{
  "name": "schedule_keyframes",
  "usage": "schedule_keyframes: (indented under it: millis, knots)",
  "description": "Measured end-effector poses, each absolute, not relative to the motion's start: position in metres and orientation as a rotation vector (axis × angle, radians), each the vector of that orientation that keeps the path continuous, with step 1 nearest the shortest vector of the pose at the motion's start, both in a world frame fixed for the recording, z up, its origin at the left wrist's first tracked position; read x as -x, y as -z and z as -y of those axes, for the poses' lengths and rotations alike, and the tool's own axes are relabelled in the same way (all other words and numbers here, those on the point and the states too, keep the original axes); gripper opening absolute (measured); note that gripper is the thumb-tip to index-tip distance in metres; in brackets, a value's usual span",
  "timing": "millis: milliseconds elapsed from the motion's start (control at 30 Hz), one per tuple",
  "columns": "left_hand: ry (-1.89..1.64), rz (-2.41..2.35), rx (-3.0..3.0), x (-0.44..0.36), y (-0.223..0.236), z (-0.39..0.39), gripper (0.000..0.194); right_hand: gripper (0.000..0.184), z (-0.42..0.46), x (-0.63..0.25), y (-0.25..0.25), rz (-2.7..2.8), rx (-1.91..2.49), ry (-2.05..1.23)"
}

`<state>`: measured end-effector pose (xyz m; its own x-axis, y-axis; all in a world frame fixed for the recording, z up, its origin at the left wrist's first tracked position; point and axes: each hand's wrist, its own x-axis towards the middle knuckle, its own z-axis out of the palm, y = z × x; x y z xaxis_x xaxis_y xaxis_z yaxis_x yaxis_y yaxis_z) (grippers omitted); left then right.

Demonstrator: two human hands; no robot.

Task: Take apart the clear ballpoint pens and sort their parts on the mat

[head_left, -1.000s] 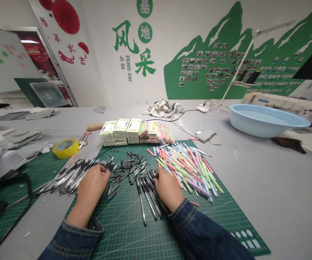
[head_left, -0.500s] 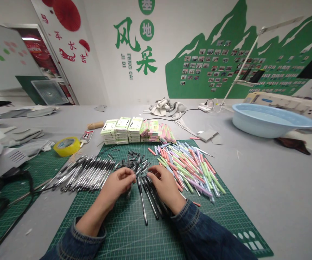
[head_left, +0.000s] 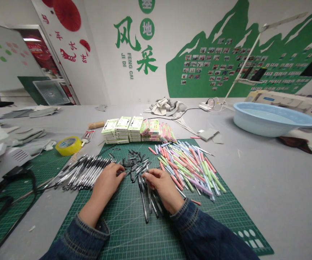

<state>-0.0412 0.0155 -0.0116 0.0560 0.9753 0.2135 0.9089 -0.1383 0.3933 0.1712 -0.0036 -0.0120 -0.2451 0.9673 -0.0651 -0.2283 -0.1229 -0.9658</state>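
Note:
My right hand [head_left: 165,187] pinches a clear-barrelled pen [head_left: 148,196] between thumb and fingers, tip end toward me. Beneath and beside it on the mat lie several black-capped pens [head_left: 143,198], partly hidden by the hand. My left hand [head_left: 107,184] is curled, thumb and forefinger close together, near the loose black pen caps [head_left: 134,159]; whatever lies between its fingertips is too small to make out. Left of that hand spreads a row of clear pens with black grips [head_left: 84,173], partly covered by the wrist.
A heap of pastel-coloured pens [head_left: 191,168] lies on the right of the green cutting mat [head_left: 123,231]. Behind stand stacked small boxes [head_left: 122,130]. Yellow tape [head_left: 68,145] sits left, a blue basin [head_left: 272,119] right, and crumpled cloth [head_left: 164,107] at the back.
My left hand has moved left, away from my right hand, toward the black-gripped pens and loose caps. The right hand now shows a clear pen raised in its pinch.

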Motion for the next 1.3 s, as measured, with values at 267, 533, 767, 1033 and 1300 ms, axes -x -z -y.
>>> schedule_keyframes:
  millis: [267,533,767,1033,1300]
  knots:
    - [-0.617,-1.966,-2.250,0.031,0.023,-0.018,0.009,0.020,0.007,-0.171,0.013,1.181,1.015,-1.517]
    - [-1.184,-1.400,-1.368,0.023,0.008,-0.013,0.042,0.025,0.008,-0.165,0.015,1.249,0.932,-1.655]
    - [-1.251,-1.090,-0.890,0.005,-0.001,-0.002,0.037,0.028,0.012,-0.159,0.023,1.331,0.864,-1.789]
    - [-1.236,-1.033,-0.848,0.000,0.003,0.000,0.029,0.023,0.011,-0.159,0.024,1.369,0.896,-1.694]
    - [-1.167,-1.146,-1.041,-0.006,-0.001,0.003,0.030,0.026,0.010,-0.159,0.023,1.232,0.931,-1.678]
